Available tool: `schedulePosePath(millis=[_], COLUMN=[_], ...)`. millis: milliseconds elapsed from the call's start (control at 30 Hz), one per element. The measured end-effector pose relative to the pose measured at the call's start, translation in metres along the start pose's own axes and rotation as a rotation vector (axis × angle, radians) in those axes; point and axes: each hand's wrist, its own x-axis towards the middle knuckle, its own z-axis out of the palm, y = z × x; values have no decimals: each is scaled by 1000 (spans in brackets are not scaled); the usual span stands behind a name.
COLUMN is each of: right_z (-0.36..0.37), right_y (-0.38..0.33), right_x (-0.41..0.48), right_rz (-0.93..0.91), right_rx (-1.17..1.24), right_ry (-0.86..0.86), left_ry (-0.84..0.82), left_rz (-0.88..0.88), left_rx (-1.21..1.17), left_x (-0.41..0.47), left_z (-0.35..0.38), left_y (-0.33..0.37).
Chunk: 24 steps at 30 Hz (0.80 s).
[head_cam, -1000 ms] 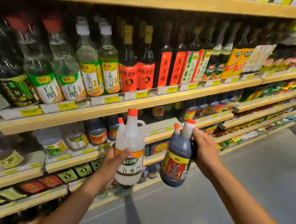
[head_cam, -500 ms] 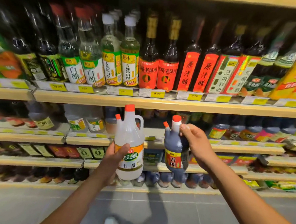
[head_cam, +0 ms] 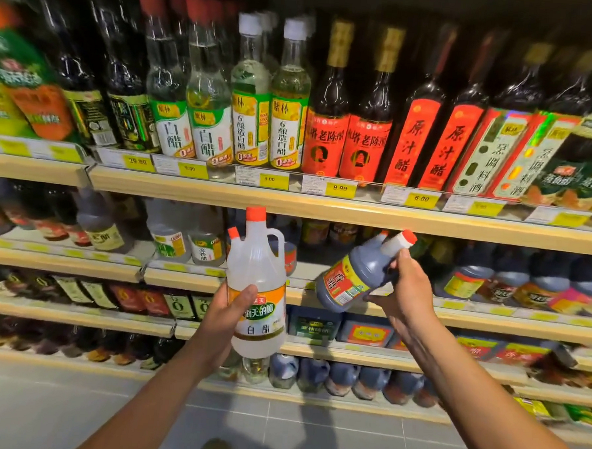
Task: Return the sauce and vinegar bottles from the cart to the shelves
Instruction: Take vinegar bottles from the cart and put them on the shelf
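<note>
My left hand (head_cam: 226, 320) grips an upright white vinegar jug (head_cam: 257, 284) with an orange cap and a green and orange label, held in front of the second shelf. My right hand (head_cam: 402, 291) holds a dark vinegar jug (head_cam: 357, 279) by its handle near the neck. This jug is tilted, its base pointing left and down toward the second shelf (head_cam: 352, 297), its orange cap up to the right. The cart is out of view.
Wooden shelves run across the whole view. The top shelf (head_cam: 323, 208) carries tall glass vinegar bottles behind yellow price tags. The second shelf holds similar jugs left and right of a gap at the middle. Lower shelves hold tins and more jugs. Grey tiled floor lies below.
The dark jug has tipped from upright to a slant and moved right and toward the second shelf. The white jug stays upright. The view has come closer to the shelves.
</note>
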Motion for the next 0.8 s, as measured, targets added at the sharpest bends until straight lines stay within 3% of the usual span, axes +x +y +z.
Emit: schedulePosePath(millis=[233, 500, 800], right_z=[16, 38, 56], right_y=[41, 81, 84], right_x=[16, 47, 86], right_rz=[-179, -353, -331], right_rx=[135, -150, -382], right_ry=[115, 35, -56], left_ry=[62, 93, 136], left_rz=[2, 17, 52], left_rx=[-24, -21, 21], left_x=[11, 14, 24], left_z=[-19, -48, -80], left_y=[-21, -38, -43])
